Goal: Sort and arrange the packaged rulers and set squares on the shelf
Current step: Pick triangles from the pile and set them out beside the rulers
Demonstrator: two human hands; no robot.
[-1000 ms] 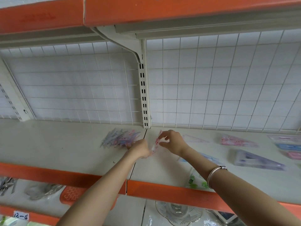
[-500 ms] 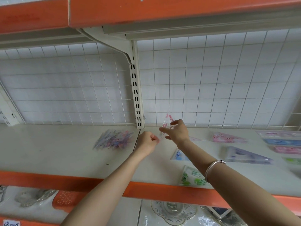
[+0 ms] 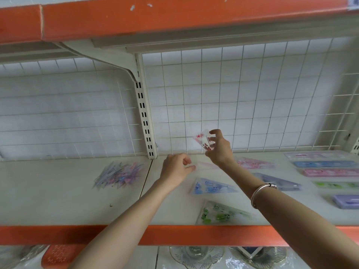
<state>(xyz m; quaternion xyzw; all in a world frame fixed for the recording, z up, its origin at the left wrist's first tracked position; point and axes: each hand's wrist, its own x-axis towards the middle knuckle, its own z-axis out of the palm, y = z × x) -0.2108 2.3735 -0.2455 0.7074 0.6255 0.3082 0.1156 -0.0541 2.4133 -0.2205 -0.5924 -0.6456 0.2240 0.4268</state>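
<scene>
Packaged set square (image 3: 203,141), pink-printed, sits pinched in the grip of the right hand (image 3: 219,150), centre frame. The left hand (image 3: 175,169) keeps a narrow grip just beside a clear packet (image 3: 206,165); I cannot tell whether it holds it.

Nothing legible anywhere. Small dark marks near the top of the green set-square pack (image 3: 223,214) at the near edge of the shelf (image 3: 68,200), and of the blue pack (image 3: 211,188) just beyond it: too blurred to read. Red-pink print on the raised pack (image 3: 203,140): pattern only, no letters made out.
</scene>
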